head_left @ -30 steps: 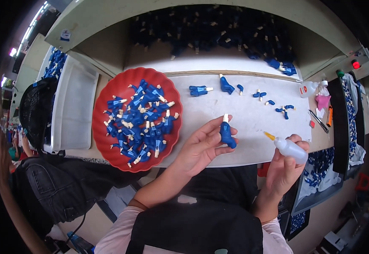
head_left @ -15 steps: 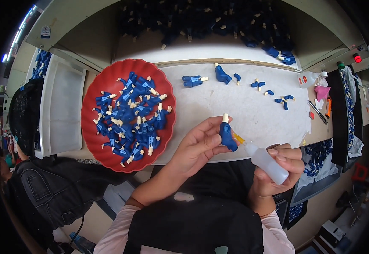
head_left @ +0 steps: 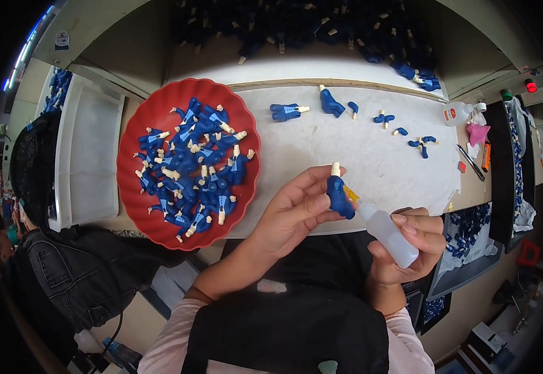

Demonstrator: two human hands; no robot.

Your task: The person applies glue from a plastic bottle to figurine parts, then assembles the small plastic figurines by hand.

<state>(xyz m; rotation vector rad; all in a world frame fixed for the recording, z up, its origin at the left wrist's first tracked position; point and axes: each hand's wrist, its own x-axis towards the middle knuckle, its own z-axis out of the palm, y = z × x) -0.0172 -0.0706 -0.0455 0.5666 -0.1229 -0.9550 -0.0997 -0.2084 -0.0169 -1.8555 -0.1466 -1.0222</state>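
Observation:
Between the thumb and fingers of my left hand (head_left: 299,209) is a blue figurine body (head_left: 340,198), upright, its cream neck peg pointing up. My right hand (head_left: 412,243) grips a translucent white squeeze bottle (head_left: 390,237) tilted toward it. The bottle's amber nozzle tip (head_left: 350,193) meets the right side of the body; whether it touches cannot be made out. Beyond my hands, on white paper (head_left: 371,162), lie two more figurine bodies (head_left: 289,112) (head_left: 331,103) and several small blue arm pieces (head_left: 384,118).
A red scalloped bowl (head_left: 128,187) full of blue figurine parts stands at the left, beside a white plastic bin (head_left: 91,149). A shelf at the back holds many dark blue pieces (head_left: 302,31). On the right are a bottle (head_left: 457,114), a pink lump (head_left: 478,133), a pen (head_left: 471,162) and a tray (head_left: 465,268).
The figurine body has turned a little in my left hand, and the nozzle has shifted slightly up along its side. The whole view has moved slightly.

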